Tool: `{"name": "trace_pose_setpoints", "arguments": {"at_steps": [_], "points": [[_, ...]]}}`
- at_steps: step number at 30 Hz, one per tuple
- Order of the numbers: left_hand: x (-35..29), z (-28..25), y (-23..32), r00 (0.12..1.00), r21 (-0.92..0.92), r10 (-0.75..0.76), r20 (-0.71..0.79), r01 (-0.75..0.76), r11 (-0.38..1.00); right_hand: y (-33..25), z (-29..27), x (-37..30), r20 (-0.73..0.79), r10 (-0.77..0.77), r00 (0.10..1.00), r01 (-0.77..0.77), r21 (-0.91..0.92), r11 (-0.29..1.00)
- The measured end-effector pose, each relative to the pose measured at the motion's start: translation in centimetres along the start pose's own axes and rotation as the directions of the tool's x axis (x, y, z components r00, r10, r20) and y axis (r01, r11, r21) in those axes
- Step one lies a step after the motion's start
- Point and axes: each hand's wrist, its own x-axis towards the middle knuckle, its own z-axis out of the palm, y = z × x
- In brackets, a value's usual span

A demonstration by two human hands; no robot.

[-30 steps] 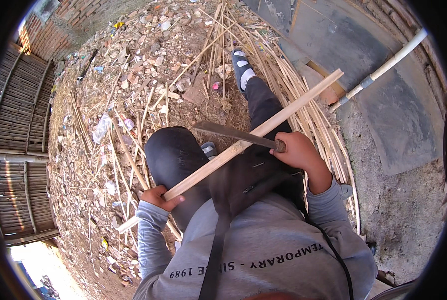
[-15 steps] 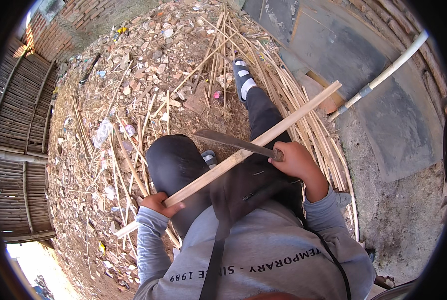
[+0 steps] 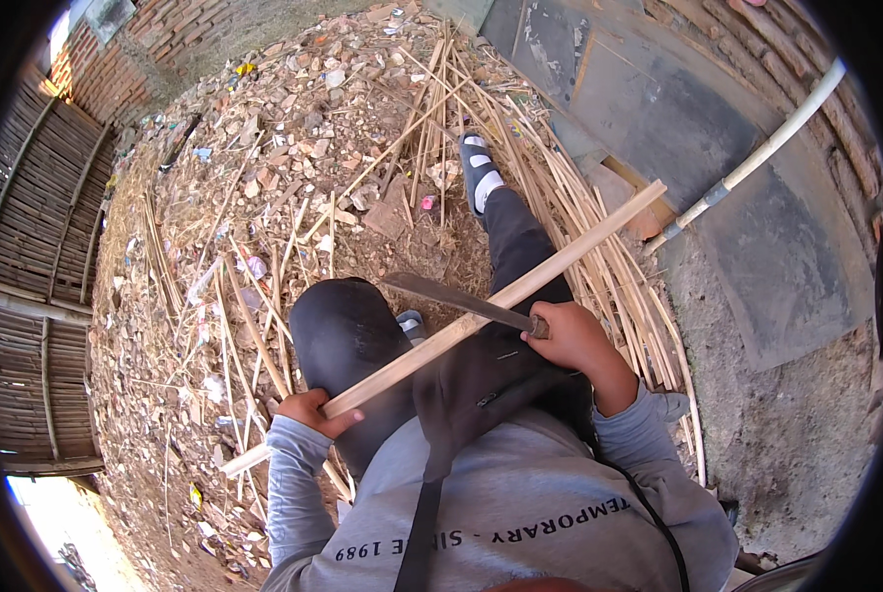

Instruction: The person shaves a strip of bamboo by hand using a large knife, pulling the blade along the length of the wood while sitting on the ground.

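Left hand (image 3: 313, 411) on a wooden strip (image 3: 412, 356), knife (image 3: 431, 290) in the right hand (image 3: 567, 337).
The left hand reaches up from below, fingers wrapped round the strip near its lower-left end; the strip's long axis slants across the thighs (image 3: 352, 331) toward upper right. The knife crosses it, tip pointing left; the right hand bends inward, fingers closed round the handle (image 3: 539, 327).

Showing pale, smooth, matt wood along the flat strip (image 3: 402, 363). Presenting dull, dark metal on the knife blade (image 3: 426, 289). Displaying matt grey cloth at the sweatshirt (image 3: 530, 474) and smooth, faintly glossy dark cloth at the trousers (image 3: 347, 321). Appearing as smooth, white plastic at the pipe (image 3: 777, 143). Exhibiting rough, matt brick at the far wall (image 3: 180, 44) and coarse, concrete-like texture at the grey slab (image 3: 757, 444).
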Motion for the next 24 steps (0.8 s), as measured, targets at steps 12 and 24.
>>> {"name": "trace_pose_setpoints", "arguments": {"at_steps": [12, 24], "points": [[0.0, 0.1, 0.0, 0.999, -0.054, -0.038, 0.01, 0.039, 0.998, 0.4, -2.2, 0.9, -0.11, 0.128, 0.986, -0.125, 0.034, 0.992], [-0.1, 0.3, -0.3, 1.0, -0.052, -0.013, -0.009, 0.012, 0.999, 3.0, -3.4, 1.6, -0.164, 0.148, 0.975, -0.136, 0.079, 0.988]]}}
